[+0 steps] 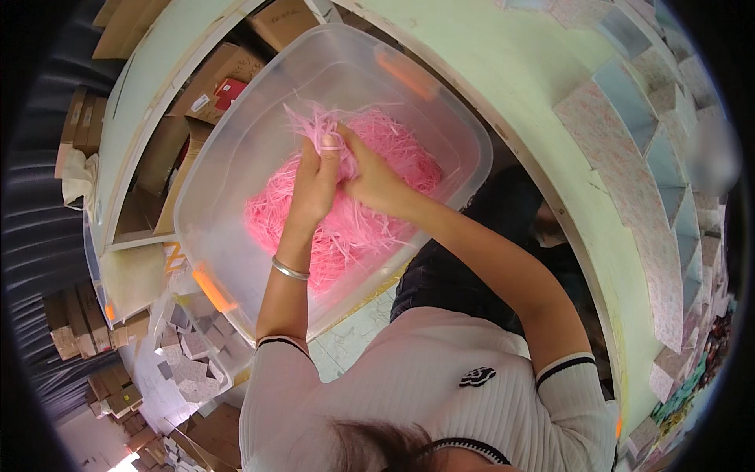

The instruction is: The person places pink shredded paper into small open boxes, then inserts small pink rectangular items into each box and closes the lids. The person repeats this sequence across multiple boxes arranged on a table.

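Note:
Both hands meet over a translucent plastic tub [221,159] with orange latches. My left hand [318,177], its wrist wearing a silver bangle [289,269], grips a tuft of pale pink shredded paper [318,124], thumb on top. Against the same tuft my right hand [371,180] closes from the right, and strands stick out above the fingers. Under the hands, a loose heap of brighter pink shredded paper [354,230] lies in the tub. The hands hide part of that heap.
Pale green tabletops run along the right [501,71] and upper left. Cardboard boxes [215,76] fill a shelf left of the tub. Open patterned boxes [625,194] stand on the right tabletop. Another clear bin [221,360] at lower left holds several small boxes.

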The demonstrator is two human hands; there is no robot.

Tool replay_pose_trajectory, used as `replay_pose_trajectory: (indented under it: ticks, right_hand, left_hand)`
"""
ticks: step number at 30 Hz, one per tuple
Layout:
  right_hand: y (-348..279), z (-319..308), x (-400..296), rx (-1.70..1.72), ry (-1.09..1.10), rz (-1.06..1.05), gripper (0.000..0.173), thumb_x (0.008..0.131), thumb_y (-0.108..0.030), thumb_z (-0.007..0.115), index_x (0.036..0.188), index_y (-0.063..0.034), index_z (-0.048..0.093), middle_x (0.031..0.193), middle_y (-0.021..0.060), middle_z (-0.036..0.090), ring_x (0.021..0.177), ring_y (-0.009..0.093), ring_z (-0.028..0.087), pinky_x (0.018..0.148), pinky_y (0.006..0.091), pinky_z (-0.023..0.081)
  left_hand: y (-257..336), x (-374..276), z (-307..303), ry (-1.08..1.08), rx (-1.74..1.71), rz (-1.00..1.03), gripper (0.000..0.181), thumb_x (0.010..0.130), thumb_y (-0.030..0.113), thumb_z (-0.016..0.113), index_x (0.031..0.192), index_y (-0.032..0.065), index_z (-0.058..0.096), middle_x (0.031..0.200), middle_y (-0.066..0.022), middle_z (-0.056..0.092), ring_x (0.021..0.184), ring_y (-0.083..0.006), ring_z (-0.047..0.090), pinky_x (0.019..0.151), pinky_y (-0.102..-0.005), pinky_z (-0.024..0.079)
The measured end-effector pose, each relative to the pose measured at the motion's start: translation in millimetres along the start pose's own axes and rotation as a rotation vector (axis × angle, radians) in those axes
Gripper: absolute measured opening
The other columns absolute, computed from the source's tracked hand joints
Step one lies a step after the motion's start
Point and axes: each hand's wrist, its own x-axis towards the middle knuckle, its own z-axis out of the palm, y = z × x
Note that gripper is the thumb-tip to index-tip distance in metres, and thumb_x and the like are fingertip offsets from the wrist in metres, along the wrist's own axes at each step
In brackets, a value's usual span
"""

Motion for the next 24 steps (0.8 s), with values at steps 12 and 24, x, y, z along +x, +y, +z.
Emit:
replay_pose_trajectory:
  ticks: [12, 24]
  right_hand:
    - [-38, -90, 47, 0.520, 0.349, 0.198, 0.017, 0.080, 0.003, 0.053, 0.096, 0.0026, 0.058, 0.091, 0.0092, 0.061, 0.077, 0.017, 0.061, 0.067, 0.0293, 0.051]
    - [-55, -81, 58, 0.214, 0.132, 0.159, 0.024, 0.081, 0.000, 0.046, 0.102, 0.0012, 0.058, 0.085, 0.0042, 0.061, 0.074, 0.010, 0.057, 0.066, 0.0231, 0.045]
  left_hand:
    - [-49, -10, -38, -0.124, 1.026, 0.022, 0.074, 0.070, 0.032, 0.070, 0.131, 0.0105, 0.034, 0.130, -0.0178, 0.039, 0.117, -0.0344, 0.040, 0.100, -0.0414, 0.029]
    - [-30, 35, 14, -0.310, -0.361, -0.081, 0.036, 0.074, -0.005, 0.053, 0.109, 0.0022, 0.054, 0.104, -0.0044, 0.056, 0.093, -0.0105, 0.052, 0.080, -0.0239, 0.042]
